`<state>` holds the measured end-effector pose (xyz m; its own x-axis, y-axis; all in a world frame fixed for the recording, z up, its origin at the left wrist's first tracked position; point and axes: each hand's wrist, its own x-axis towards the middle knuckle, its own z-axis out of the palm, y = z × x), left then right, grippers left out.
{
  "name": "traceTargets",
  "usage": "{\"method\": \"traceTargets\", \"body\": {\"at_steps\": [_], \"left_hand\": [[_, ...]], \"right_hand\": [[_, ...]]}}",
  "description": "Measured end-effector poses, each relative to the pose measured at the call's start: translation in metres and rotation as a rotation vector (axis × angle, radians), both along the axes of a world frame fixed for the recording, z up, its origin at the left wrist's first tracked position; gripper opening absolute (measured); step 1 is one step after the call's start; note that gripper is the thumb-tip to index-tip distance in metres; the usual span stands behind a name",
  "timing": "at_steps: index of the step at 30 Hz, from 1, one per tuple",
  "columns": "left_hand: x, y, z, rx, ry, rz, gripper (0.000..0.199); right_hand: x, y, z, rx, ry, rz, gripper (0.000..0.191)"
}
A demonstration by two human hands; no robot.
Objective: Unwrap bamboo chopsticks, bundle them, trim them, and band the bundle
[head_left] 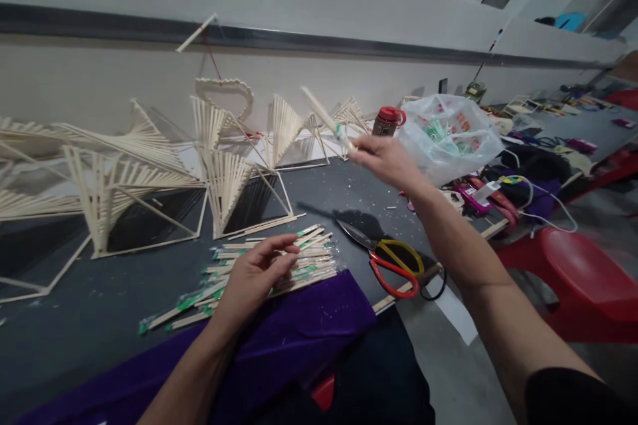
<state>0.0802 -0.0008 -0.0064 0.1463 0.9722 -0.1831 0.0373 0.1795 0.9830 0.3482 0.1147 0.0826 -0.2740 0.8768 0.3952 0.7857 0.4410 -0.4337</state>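
Note:
My right hand (381, 156) is raised above the far part of the dark table, its fingers closed on a blurred pair of chopsticks (319, 110) in a wrapper with a green mark. My left hand (262, 269) hovers at or just over a pile of wrapped chopsticks (312, 259), fingers loosely curled and apart, with nothing visible between them. Clear wrappers with green print cover the pile's sticks. To the right of the pile lie scissors (373, 246) with one red and one yellow handle loop, blades pointing away from me.
Twisted structures of pale sticks (226, 186) stand along the left and back. A white plastic bag (448, 159) with green-and-red contents sits at right, beside a red-lidded bottle (386, 123). Purple cloth (309, 325) covers the near edge. A red chair (588, 272) stands at right.

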Motion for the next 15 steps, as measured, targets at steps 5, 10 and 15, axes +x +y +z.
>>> {"method": "traceTargets", "body": {"at_steps": [5,10,15], "left_hand": [[0.003,0.001,-0.007,-0.128,0.060,-0.019,0.042],[-0.001,0.002,-0.014,-0.053,0.162,-0.094,0.034],[-0.004,0.001,-0.014,0.050,0.305,-0.129,0.029]], "right_hand": [[0.002,0.101,0.010,0.020,-0.328,-0.346,0.028],[-0.023,0.169,-0.018,-0.062,-0.475,-0.387,0.031],[-0.045,0.203,-0.043,-0.125,-0.418,-0.340,0.037]]}}
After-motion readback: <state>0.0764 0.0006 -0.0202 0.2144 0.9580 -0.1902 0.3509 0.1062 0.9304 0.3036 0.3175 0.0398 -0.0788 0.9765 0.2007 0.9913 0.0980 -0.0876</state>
